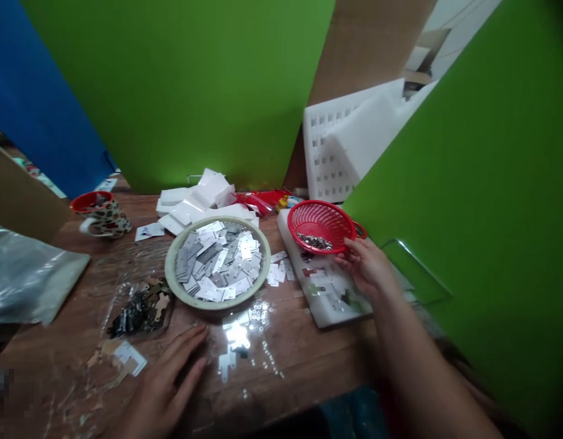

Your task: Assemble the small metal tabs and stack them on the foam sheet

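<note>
My right hand (367,263) grips the near right rim of a red plastic basket (324,219), which tilts toward me above a white foam block (329,308). Small metal pieces (314,241) lie gathered in the basket's lower side. On the wooden table, my left hand (174,375) rests with its fingers stretched out and holds nothing. Just beyond its fingertips are small washers (261,317) and flat metal plates (227,361). A round pale bowl (170,274) full of flat silver plates (217,262) stands between my hands, farther back.
A clear tray of dark and tan pieces (141,311) lies left of the bowl. Behind stand a patterned mug (108,219) and white papers (196,204). Green panels (194,91) close off the back and right. A plastic bag (29,274) lies at the left.
</note>
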A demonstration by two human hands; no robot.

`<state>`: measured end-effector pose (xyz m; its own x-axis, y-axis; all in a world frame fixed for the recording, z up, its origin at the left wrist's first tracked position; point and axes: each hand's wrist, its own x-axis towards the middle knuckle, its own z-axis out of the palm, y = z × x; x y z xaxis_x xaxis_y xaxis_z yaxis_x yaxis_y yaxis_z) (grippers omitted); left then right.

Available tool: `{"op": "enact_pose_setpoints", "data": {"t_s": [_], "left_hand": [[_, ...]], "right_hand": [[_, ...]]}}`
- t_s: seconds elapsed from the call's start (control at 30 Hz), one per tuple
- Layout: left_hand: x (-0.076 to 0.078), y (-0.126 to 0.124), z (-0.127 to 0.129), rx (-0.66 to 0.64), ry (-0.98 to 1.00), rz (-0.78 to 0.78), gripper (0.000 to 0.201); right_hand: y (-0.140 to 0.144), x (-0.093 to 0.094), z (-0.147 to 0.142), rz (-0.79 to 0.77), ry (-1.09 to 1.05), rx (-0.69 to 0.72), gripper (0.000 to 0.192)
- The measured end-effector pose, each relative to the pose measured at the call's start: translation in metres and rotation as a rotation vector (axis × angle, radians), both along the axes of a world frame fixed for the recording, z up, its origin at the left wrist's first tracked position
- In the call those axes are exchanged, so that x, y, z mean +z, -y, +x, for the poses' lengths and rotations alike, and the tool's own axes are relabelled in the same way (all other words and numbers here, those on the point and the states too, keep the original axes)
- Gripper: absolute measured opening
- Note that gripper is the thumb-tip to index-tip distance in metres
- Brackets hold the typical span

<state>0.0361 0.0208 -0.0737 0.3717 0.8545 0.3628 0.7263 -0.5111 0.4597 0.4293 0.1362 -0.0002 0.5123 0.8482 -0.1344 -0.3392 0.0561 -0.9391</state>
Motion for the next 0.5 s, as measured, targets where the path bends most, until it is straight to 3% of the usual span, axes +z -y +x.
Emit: {"op": "enact_pose_setpoints", "data": {"t_s": [0.2, 0.5], "left_hand": [[0.003, 0.0, 0.004, -0.036, 0.0, 0.028, 0.035], [0.012, -0.004, 0.012, -0.073, 0.037, 0.026, 0.033]], "right_hand": [[0.009, 0.002, -0.006, -0.01, -0.017, 0.018, 0.021], [0.058, 0.015, -0.03, 0.052, -0.021, -0.003, 0.028]]}}
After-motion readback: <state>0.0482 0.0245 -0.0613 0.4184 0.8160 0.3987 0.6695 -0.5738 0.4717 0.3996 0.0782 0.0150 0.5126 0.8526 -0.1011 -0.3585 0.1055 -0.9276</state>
